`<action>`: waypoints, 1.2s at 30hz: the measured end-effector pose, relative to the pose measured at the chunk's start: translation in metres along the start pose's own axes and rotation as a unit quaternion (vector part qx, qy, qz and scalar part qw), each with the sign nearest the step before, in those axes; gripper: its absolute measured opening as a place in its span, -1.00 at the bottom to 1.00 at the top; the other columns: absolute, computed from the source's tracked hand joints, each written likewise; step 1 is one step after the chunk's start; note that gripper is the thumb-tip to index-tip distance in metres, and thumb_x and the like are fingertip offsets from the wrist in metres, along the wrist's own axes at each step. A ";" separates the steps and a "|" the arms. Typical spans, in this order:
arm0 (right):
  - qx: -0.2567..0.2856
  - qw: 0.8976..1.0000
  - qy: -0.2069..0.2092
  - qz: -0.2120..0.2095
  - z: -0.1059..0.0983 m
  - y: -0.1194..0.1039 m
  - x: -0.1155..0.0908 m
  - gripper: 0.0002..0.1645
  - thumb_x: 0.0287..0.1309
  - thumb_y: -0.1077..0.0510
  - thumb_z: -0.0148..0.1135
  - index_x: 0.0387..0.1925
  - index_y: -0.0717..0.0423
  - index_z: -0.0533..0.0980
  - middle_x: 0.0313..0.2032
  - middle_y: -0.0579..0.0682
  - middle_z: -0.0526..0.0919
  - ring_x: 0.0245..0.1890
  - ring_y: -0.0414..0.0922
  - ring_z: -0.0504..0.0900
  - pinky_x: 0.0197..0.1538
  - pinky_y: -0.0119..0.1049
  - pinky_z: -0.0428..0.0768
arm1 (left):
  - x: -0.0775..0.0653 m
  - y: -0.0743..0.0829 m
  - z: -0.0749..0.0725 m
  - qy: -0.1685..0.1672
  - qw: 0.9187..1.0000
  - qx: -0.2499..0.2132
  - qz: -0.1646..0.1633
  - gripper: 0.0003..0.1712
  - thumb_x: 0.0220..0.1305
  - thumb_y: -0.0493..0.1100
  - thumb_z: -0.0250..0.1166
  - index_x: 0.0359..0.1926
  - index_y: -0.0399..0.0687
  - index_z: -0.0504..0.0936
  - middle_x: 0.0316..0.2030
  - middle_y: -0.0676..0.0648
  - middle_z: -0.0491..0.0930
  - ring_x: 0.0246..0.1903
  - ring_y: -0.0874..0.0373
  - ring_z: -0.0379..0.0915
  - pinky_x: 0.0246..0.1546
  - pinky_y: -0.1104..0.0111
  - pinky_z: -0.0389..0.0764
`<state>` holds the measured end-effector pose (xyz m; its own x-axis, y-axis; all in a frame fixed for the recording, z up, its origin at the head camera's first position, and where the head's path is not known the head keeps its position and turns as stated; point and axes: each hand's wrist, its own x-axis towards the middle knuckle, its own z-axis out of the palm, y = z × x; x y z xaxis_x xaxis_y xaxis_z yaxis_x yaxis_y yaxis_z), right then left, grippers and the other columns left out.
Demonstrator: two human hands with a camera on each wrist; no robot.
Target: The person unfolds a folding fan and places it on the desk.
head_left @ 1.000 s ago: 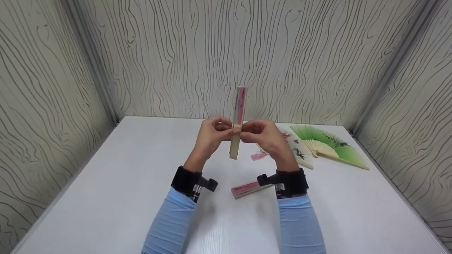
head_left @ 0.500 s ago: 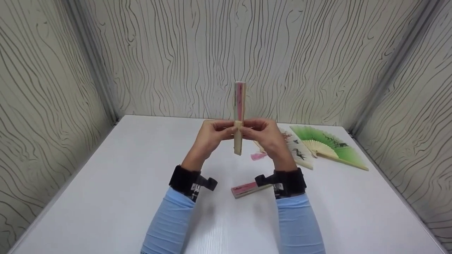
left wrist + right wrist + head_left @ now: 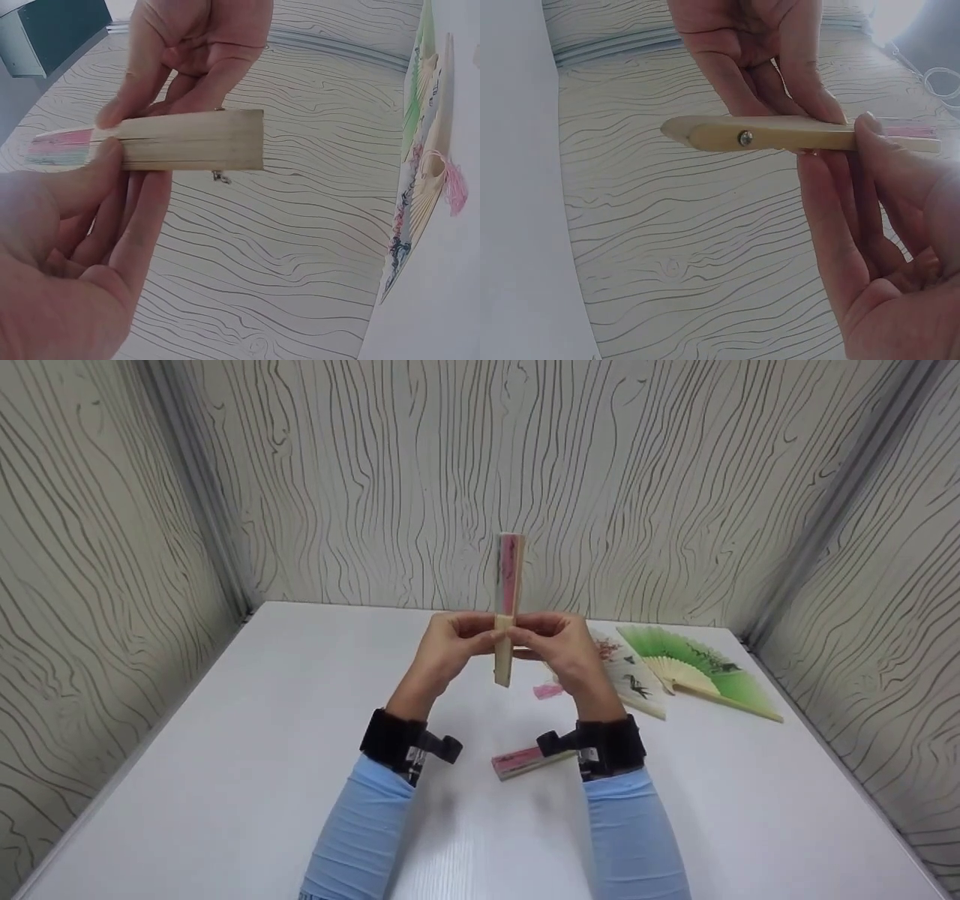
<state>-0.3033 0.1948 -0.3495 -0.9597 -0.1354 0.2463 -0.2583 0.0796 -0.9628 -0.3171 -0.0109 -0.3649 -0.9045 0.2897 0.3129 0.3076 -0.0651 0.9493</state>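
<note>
Raised above the table, a folded hand fan [image 3: 509,577] stands upright between both hands, its pink and grey leaf end up and its bare wooden ribs down. My left hand [image 3: 450,649] pinches it from the left, thumb across the ribs just below the leaf. From the other side my right hand [image 3: 564,649] pinches it at the same height. A metal rivet [image 3: 745,138] shows near the fan's wooden end in the right wrist view. The ribs [image 3: 195,141] lie pressed together in the left wrist view.
A second folded fan [image 3: 517,763] lies on the white table [image 3: 247,750], partly behind the right wrist strap. To the right lie an open green fan [image 3: 694,660] and an open white fan [image 3: 634,679], with a pink tassel [image 3: 547,691]. Patterned panels surround the table.
The fan has turned in my hands from a slight lean to nearly upright and risen slightly. Its lower end has moved up and right. The fans on the table have not moved.
</note>
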 end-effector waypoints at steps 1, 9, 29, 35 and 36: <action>0.005 1.000 -0.001 -0.001 0.000 0.000 0.000 -0.67 0.38 0.25 0.48 0.11 0.31 0.74 -0.20 -0.14 0.87 -0.14 -0.19 0.87 0.05 -0.22 0.89 | 0.001 0.000 0.000 0.003 1.000 -0.006 -0.001 -0.69 0.47 -0.26 0.44 0.17 -0.21 0.80 0.05 -0.22 0.85 0.05 0.02 0.84 0.21 0.17 0.84; 0.042 0.999 -0.003 0.010 0.000 0.003 0.001 -0.75 0.39 0.32 0.44 0.05 0.28 0.78 -0.24 -0.15 0.88 -0.17 -0.18 0.88 0.02 -0.18 0.91 | 0.002 -0.004 0.001 0.022 0.999 -0.026 -0.012 -0.69 0.42 -0.29 0.46 0.15 -0.25 0.80 0.01 -0.22 0.86 -0.02 0.06 0.86 0.15 0.18 0.87; 0.071 0.997 0.003 0.024 -0.001 0.002 0.002 -0.86 0.42 0.32 0.40 -0.06 0.18 0.78 -0.25 -0.11 0.84 -0.18 -0.17 0.86 -0.01 -0.14 0.91 | 0.003 -0.006 0.002 0.049 0.998 -0.043 -0.012 -0.71 0.48 -0.30 0.41 0.15 -0.31 0.77 -0.04 -0.24 0.84 -0.06 0.11 0.83 0.14 0.16 0.87; 0.058 0.998 0.003 0.036 -0.002 0.003 0.003 -0.84 0.41 0.28 0.42 -0.03 0.22 0.74 -0.21 -0.06 0.80 -0.16 -0.13 0.85 0.03 -0.10 0.91 | 0.005 -0.007 0.003 0.054 0.998 -0.033 -0.025 -0.73 0.48 -0.30 0.40 0.13 -0.29 0.77 -0.07 -0.19 0.83 -0.04 0.07 0.84 0.13 0.18 0.87; 0.056 0.998 0.004 0.038 -0.002 0.003 0.003 -0.83 0.41 0.28 0.42 -0.02 0.24 0.72 -0.20 -0.05 0.79 -0.16 -0.13 0.84 0.03 -0.09 0.91 | 0.005 -0.007 0.002 0.053 0.998 -0.033 -0.027 -0.73 0.48 -0.30 0.40 0.13 -0.29 0.77 -0.06 -0.19 0.82 -0.04 0.07 0.84 0.13 0.18 0.87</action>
<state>-0.3072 0.1964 -0.3511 -0.9769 -0.1252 0.1734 -0.1721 -0.0217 -0.9848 -0.3230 -0.0068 -0.3705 -0.9466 0.1918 0.2592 0.2405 -0.1154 0.9638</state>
